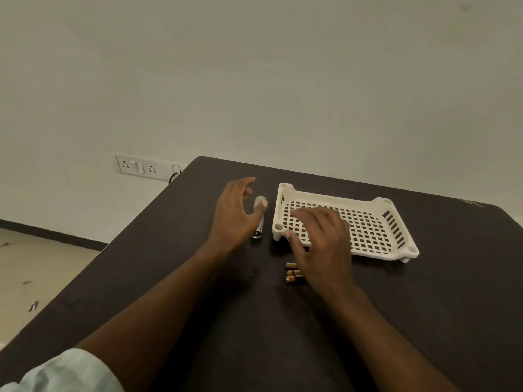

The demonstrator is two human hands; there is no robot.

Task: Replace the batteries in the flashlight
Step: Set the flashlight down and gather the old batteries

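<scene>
Head view. My left hand (233, 215) hovers over the dark table (424, 306), fingers spread and relaxed, arched above the silver flashlight (259, 222); the thumb lies across the flashlight's far end, and whether it touches I cannot tell. The flashlight lies on its side on the table, just left of the cream perforated tray (376, 222). My right hand (322, 239) is likewise open, fingers extended over the tray's near-left part, holding nothing. Three small batteries (291, 273) lie together on the table just in front of the tray, partly hidden under my right palm. A pale sleeve (68, 372) covers my left upper arm. A wall socket panel (141, 166) sits behind the table's left corner.
</scene>
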